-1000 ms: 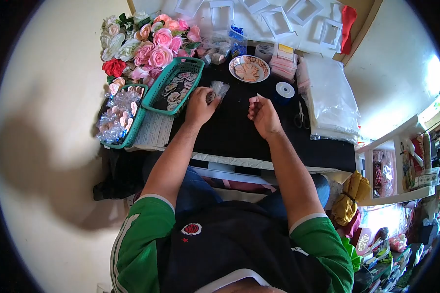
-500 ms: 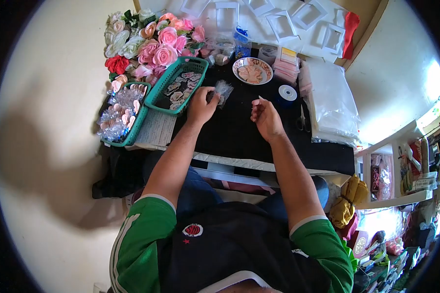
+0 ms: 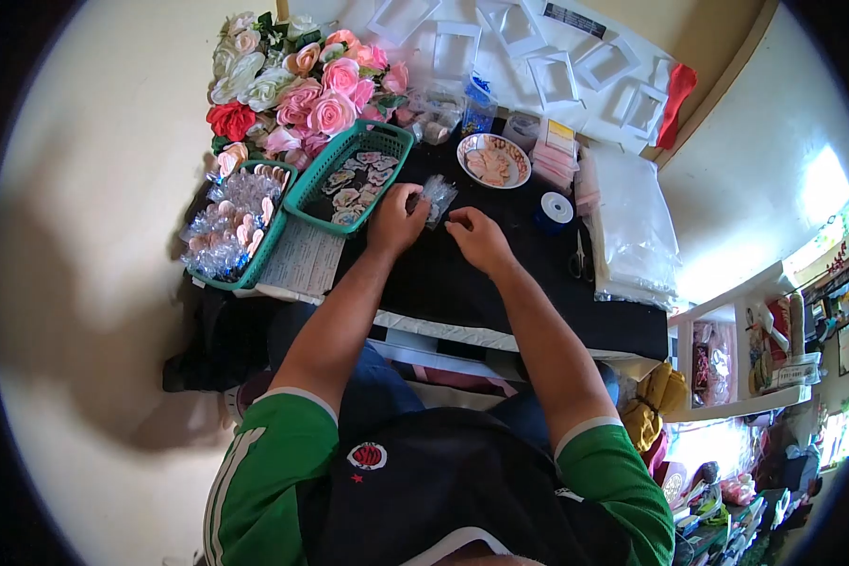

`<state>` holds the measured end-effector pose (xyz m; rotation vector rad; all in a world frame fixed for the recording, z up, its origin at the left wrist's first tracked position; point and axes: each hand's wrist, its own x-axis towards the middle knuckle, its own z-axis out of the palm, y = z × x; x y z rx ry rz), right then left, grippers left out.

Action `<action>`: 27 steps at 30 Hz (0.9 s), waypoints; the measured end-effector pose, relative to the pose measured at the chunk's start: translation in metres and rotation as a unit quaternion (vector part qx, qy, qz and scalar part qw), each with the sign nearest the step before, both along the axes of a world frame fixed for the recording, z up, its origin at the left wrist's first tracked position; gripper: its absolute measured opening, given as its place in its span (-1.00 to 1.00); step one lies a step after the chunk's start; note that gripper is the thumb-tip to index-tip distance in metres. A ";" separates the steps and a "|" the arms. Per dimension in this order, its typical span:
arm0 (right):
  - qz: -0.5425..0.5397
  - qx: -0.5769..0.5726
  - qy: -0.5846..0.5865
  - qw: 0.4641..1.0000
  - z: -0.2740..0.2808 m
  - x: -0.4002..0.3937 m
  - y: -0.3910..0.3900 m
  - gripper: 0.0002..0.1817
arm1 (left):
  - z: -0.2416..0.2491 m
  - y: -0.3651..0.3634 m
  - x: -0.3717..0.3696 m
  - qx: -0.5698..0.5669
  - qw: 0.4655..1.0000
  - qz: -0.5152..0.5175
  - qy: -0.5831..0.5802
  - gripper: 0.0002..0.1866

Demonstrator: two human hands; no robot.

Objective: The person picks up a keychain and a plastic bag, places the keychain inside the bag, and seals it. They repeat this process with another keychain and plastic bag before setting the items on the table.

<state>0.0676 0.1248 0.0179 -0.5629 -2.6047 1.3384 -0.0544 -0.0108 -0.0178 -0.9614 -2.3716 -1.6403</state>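
My left hand (image 3: 398, 222) is closed on a small clear plastic wrapper (image 3: 438, 198) above the black cloth. My right hand (image 3: 479, 238) is just right of the wrapper, thumb and fingers pinched together; what they hold, if anything, is too small to make out. Left of my left hand stands a green basket (image 3: 304, 209) with flat, pale flower-like cutouts (image 3: 347, 200) in it. A patterned bowl (image 3: 523, 174) of peach-coloured pieces (image 3: 489, 166) sits beyond my right hand.
Another green basket (image 3: 272, 236) holds wrapped pieces at the left. Artificial roses (image 3: 332, 113) lie behind. On the right are a ribbon spool (image 3: 556, 208), scissors (image 3: 577, 260) and plastic bags (image 3: 632, 226). White frames (image 3: 457, 49) lie at the back.
My right hand has moved left, close to the wrapper, and turned palm down. My left hand still holds the wrapper. The whole view has shifted slightly.
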 end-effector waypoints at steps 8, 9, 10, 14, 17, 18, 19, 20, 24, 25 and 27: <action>-0.087 -0.024 -0.016 0.996 -0.019 -0.047 0.000 -0.55 | 0.001 0.001 -0.002 0.039 0.999 -0.006 0.007 -0.70; -0.094 -0.024 0.024 0.995 -0.026 -0.050 0.000 -0.60 | 0.001 0.001 -0.001 0.049 0.999 0.003 0.023 -0.70; -0.101 -0.025 0.064 0.993 -0.033 -0.053 0.001 -0.64 | 0.002 0.000 0.000 0.050 0.999 0.004 0.020 -0.70; -0.113 -0.019 0.092 0.989 -0.041 -0.049 -0.004 -0.70 | 0.008 -0.002 0.002 0.049 0.995 -0.004 0.085 -0.69; -0.132 0.025 0.133 0.982 -0.027 -0.040 -0.018 -0.73 | 0.001 0.001 0.001 0.003 0.995 0.004 0.099 -0.67; -0.127 0.010 0.125 0.984 -0.022 -0.037 -0.022 -0.75 | 0.001 0.001 0.002 -0.005 0.993 0.022 0.115 -0.66; -0.123 -0.005 0.118 0.985 -0.020 -0.036 -0.023 -0.77 | 0.001 0.001 0.004 -0.008 0.993 0.019 0.114 -0.66; -0.125 -0.007 0.118 0.985 -0.021 -0.036 -0.022 -0.77 | 0.003 0.000 0.004 -0.018 0.993 0.021 0.112 -0.65; -0.095 0.044 0.129 0.986 -0.026 -0.036 -0.019 -0.75 | 0.001 0.000 0.003 -0.008 0.994 0.018 0.106 -0.63; -0.089 0.069 0.141 0.984 -0.027 -0.036 -0.019 -0.74 | 0.003 -0.001 0.005 -0.006 0.995 0.018 0.100 -0.64; -0.093 0.061 0.141 0.984 -0.027 -0.035 -0.021 -0.72 | 0.003 0.000 0.006 0.003 0.994 0.022 0.107 -0.66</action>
